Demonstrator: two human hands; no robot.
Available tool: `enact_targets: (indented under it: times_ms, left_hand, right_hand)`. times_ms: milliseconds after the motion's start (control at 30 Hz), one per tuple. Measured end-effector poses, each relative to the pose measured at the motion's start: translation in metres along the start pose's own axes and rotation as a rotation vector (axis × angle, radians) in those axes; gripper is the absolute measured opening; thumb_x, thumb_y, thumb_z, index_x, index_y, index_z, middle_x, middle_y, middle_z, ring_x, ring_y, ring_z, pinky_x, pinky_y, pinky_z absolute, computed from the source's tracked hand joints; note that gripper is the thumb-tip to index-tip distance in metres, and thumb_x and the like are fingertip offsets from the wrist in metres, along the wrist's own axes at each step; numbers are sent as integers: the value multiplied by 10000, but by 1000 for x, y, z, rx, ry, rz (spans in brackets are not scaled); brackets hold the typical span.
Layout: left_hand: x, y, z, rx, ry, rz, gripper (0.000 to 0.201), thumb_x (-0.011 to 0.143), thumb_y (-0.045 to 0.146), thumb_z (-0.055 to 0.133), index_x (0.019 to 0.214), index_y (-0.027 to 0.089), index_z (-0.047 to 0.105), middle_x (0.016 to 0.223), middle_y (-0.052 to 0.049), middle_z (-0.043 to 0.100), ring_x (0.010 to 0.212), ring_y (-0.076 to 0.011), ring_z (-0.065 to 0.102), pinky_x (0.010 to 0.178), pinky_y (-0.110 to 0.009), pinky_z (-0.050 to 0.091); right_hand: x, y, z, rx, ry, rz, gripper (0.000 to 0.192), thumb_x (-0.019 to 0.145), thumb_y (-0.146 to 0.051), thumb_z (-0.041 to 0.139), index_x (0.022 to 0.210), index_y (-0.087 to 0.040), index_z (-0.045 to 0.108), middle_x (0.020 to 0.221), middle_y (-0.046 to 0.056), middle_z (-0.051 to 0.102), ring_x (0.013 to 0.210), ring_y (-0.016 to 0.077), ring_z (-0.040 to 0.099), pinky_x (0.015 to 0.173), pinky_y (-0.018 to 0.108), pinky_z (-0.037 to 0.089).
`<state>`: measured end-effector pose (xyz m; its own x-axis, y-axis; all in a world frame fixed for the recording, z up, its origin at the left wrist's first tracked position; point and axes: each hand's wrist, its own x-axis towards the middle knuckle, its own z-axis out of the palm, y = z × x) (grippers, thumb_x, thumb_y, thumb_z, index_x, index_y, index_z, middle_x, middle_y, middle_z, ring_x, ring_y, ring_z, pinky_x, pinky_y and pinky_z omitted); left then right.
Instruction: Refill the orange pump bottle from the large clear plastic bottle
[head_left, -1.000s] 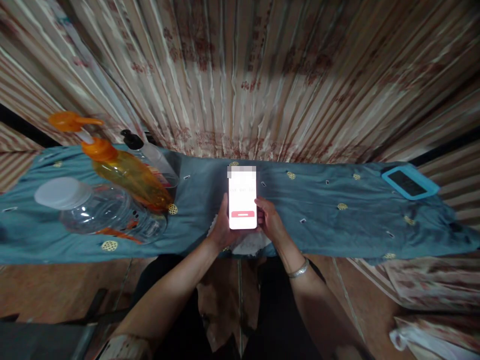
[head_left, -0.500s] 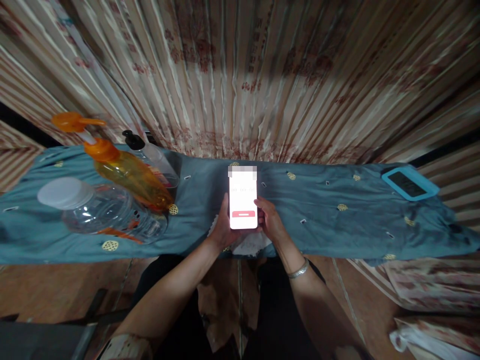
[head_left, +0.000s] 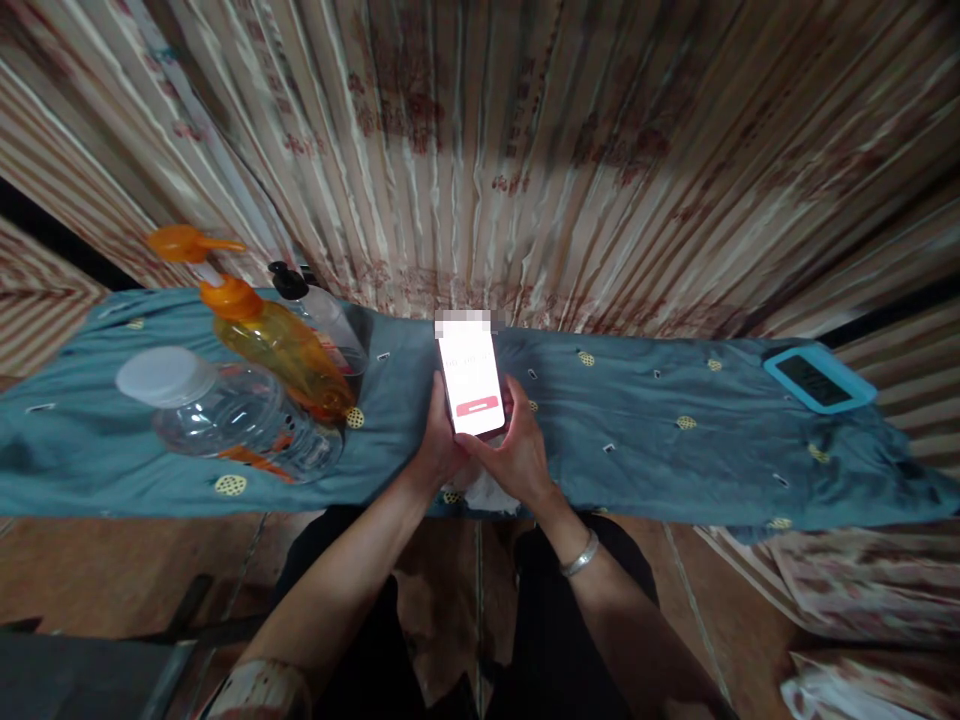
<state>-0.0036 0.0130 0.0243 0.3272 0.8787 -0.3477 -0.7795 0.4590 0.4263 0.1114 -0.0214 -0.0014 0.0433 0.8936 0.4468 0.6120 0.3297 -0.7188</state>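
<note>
A smartphone (head_left: 472,375) with a bright white screen and a red button bar near its bottom is held upright over the table's front half, tilted slightly left. My left hand (head_left: 439,435) is closed around its left edge and lower corner. My right hand (head_left: 517,445) grips the right edge, its thumb lying across the bottom of the phone; the other fingers are partly hidden behind it. Beneath the hands a crumpled white tissue or cloth (head_left: 491,495) lies at the table's front edge.
On the left stand a clear bottle with a white cap (head_left: 240,420), an amber pump bottle (head_left: 281,355) and a clear bottle with a black pump (head_left: 330,325). A blue-framed digital clock (head_left: 819,378) lies right on the teal cloth (head_left: 637,460). A patterned curtain (head_left: 465,180) hangs behind.
The phone has shifted slightly left and up and tilted. My right thumb has moved from the phone's right edge to its bottom. The view has turned a little left.
</note>
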Motion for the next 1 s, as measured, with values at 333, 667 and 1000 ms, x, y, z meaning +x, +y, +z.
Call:
enact_targets:
  times_ms: [333, 667, 1000]
  left_hand:
    - [2, 10, -6, -29, 6, 17, 726, 989, 687, 337, 1349, 135, 642, 1026, -119, 806, 972, -300, 764, 948, -445, 600]
    - [0, 10, -3, -58, 6, 40, 729, 1003, 666, 323, 1342, 107, 645, 1027, -122, 817, 1064, -313, 754, 993, -442, 587]
    - [2, 7, 1, -1, 24, 36, 690, 1031, 605, 323, 1356, 84, 638, 1058, -128, 821, 1043, -288, 768, 998, -394, 588]
  right_hand:
    - [-2, -5, 17, -132, 56, -129, 1003, 949, -747, 470, 1453, 117, 397, 1491, 346, 392, 1429, 406, 394, 1155, 577, 407]
    - [4, -21, 19, -186, 123, -148, 822, 814, -357, 700, 1394, 171, 456, 1346, 332, 532, 1232, 437, 534, 1057, 603, 477]
    - [11, -22, 23, -81, 98, 16, 894, 771, -446, 559, 1428, 147, 436, 1335, 302, 562, 1209, 401, 552, 1056, 548, 473]
